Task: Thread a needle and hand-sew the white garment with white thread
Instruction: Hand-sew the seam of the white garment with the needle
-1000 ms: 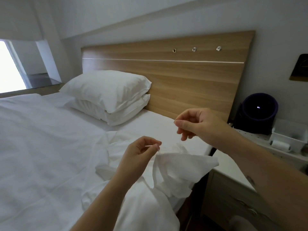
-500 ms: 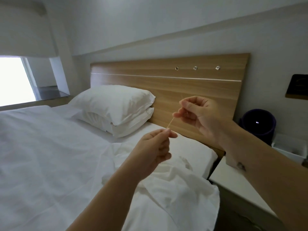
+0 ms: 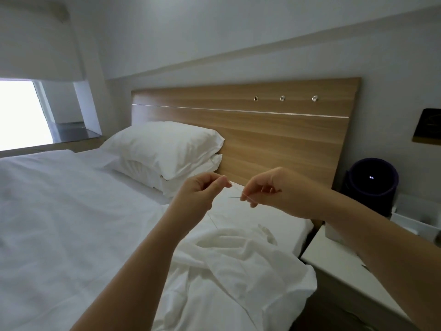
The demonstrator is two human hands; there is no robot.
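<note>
On bed, nr rt edge: crumpled white garment (image 3: 238, 263). Pinching needle (image 3: 235, 197) w/ rt hand (image 3: 274, 189), thread (image 3: 237, 185) w/ lt hand (image 3: 202, 189). Prob mid-threading; next must steady thread tip into needle eye

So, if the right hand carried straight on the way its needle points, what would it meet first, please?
Most likely the left hand: the needle pinched in the right hand points toward it, though depth is unclear.
</note>
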